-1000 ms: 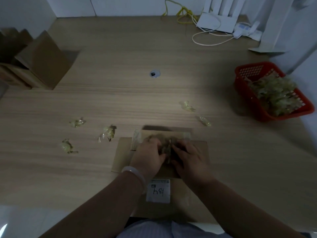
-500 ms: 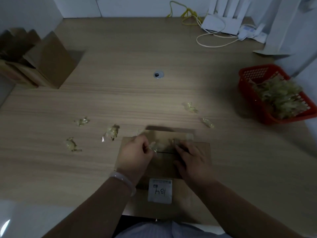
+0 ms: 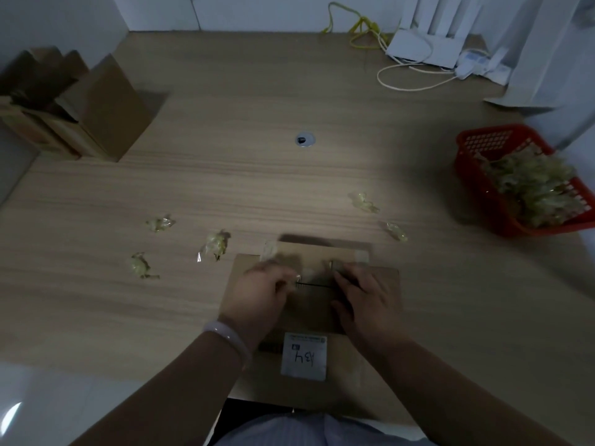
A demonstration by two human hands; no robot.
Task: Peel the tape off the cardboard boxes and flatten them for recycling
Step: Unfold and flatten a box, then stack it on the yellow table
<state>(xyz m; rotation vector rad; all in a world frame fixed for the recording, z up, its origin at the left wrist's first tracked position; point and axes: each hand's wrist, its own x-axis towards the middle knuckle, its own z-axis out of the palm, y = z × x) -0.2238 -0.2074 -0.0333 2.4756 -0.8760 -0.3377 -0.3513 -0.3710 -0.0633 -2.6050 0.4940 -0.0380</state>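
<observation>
Rightward, red basket [image 3: 476, 146] heaped with peeled tape [image 3: 531, 185]; left-hand fingers [image 3: 283, 281] pinched on tape strip [image 3: 302, 274].

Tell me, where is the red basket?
The red basket sits at the table's right edge in the head view, full of crumpled tape, beyond the person's right hand.

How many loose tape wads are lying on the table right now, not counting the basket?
5. Three lie left of the box: and. Two lie to its upper right: and. The hands or box may hide more.
</observation>
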